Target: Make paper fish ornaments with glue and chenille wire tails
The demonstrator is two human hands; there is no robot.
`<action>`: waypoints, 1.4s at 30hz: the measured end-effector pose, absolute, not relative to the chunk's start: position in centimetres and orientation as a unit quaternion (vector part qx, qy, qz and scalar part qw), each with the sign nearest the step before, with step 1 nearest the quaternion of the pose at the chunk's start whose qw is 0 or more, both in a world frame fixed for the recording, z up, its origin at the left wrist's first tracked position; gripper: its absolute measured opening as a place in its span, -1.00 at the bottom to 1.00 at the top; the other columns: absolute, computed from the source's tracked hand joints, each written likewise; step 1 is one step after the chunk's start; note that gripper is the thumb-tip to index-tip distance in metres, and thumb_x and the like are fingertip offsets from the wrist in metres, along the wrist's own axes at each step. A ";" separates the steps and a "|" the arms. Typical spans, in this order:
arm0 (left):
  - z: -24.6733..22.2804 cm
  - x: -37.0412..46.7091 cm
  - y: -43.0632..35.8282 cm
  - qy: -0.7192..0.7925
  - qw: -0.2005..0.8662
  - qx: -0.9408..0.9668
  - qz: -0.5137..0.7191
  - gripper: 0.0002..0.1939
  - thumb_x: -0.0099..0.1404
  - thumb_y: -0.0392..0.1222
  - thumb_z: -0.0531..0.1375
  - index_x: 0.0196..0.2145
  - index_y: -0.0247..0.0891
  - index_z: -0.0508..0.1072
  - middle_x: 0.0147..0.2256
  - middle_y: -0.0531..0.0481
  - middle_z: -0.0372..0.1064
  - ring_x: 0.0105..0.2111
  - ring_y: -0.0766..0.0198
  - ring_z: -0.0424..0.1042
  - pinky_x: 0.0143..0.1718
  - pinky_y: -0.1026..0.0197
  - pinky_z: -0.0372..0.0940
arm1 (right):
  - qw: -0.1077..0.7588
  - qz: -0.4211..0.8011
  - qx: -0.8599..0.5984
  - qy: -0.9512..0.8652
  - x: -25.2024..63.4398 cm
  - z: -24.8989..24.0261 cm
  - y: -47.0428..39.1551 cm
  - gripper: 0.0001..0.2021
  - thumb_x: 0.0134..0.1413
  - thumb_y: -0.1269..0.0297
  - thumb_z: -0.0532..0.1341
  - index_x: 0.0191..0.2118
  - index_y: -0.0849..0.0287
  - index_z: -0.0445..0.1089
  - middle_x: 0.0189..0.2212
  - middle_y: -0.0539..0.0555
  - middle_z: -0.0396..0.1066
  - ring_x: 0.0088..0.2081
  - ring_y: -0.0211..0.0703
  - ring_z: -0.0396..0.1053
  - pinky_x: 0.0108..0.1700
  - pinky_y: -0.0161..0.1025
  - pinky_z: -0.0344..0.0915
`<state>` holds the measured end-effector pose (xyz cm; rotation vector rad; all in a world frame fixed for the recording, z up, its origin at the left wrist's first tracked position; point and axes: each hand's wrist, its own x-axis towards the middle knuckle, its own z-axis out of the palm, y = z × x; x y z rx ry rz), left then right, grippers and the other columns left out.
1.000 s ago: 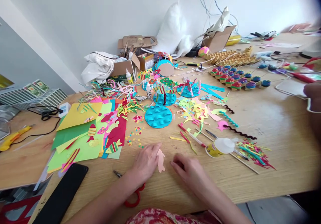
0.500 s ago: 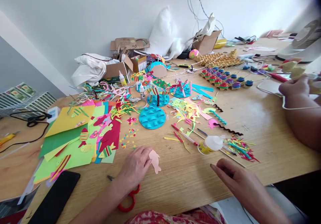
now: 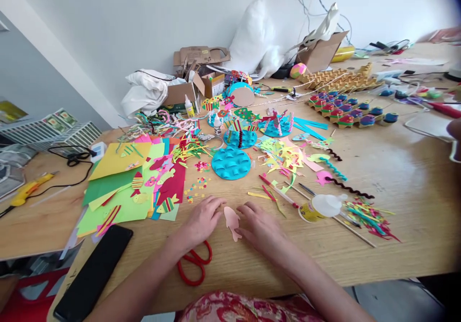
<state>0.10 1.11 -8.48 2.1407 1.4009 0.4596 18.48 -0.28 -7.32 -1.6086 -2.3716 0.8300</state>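
Note:
A pale pink paper fish (image 3: 232, 220) lies flat on the wooden table between my two hands. My left hand (image 3: 203, 220) rests just left of it, fingers stretched forward and holding nothing. On the other side, my right hand (image 3: 262, 228) has its fingers apart, with the fingertips at or very near the fish's right edge. Red-handled scissors (image 3: 192, 283) lie under my left forearm, their blades hidden. A blue disc with raised bumps (image 3: 230, 163) sits beyond my hands, with small paper dots (image 3: 197, 187) scattered to its left.
Coloured paper sheets (image 3: 111, 187) and a black phone (image 3: 95, 271) lie left. Right are a glue bottle (image 3: 320, 207), a red pen (image 3: 281, 192), a thin stick (image 3: 355, 232) and paper scraps (image 3: 374, 218). Painted egg-carton pieces (image 3: 351, 110) stand farther back. Part of another person's hand (image 3: 455, 132) shows at the right edge.
My right hand has moved left from near the glue bottle to the pink fish. My left hand has drawn slightly away from the fish. The view has turned right.

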 end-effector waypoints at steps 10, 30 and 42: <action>-8.1 0.5 1.1 0.497 0.279 0.802 0.176 -0.57 0.15 -0.48 -0.03 -0.05 -0.23 0.31 -0.07 -0.07 0.31 -0.05 0.26 0.27 0.02 0.15 0.18 | 0.007 0.231 -0.565 -0.792 15.9 -7.0 1.5 -0.83 0.00 0.37 0.09 -0.23 0.23 0.31 -0.24 0.16 0.33 -0.24 -0.08 0.34 -0.37 -0.28 0.11; -6.5 1.3 0.5 0.455 0.651 0.517 0.319 -0.70 0.03 -0.29 0.20 -0.23 -0.30 0.30 -0.36 0.04 0.34 -0.32 0.33 0.34 -0.22 0.26 0.21 | 0.330 0.491 -0.483 -0.646 16.6 -7.4 2.3 -0.85 -0.06 0.16 0.11 -0.44 0.12 0.17 -0.64 -0.08 0.23 -0.58 -0.26 0.20 -0.55 -0.34 0.09; -3.3 -3.7 1.8 0.624 0.049 0.747 0.224 -0.88 0.15 -0.39 -0.01 -0.49 -0.24 0.23 -0.46 0.01 0.26 -0.40 0.25 0.25 -0.33 0.22 0.13 | 0.358 0.321 -0.433 -0.763 18.0 -3.5 -0.2 -0.90 0.04 0.26 0.09 -0.45 0.11 0.26 -0.54 -0.01 0.35 -0.49 -0.25 0.33 -0.46 -0.33 0.30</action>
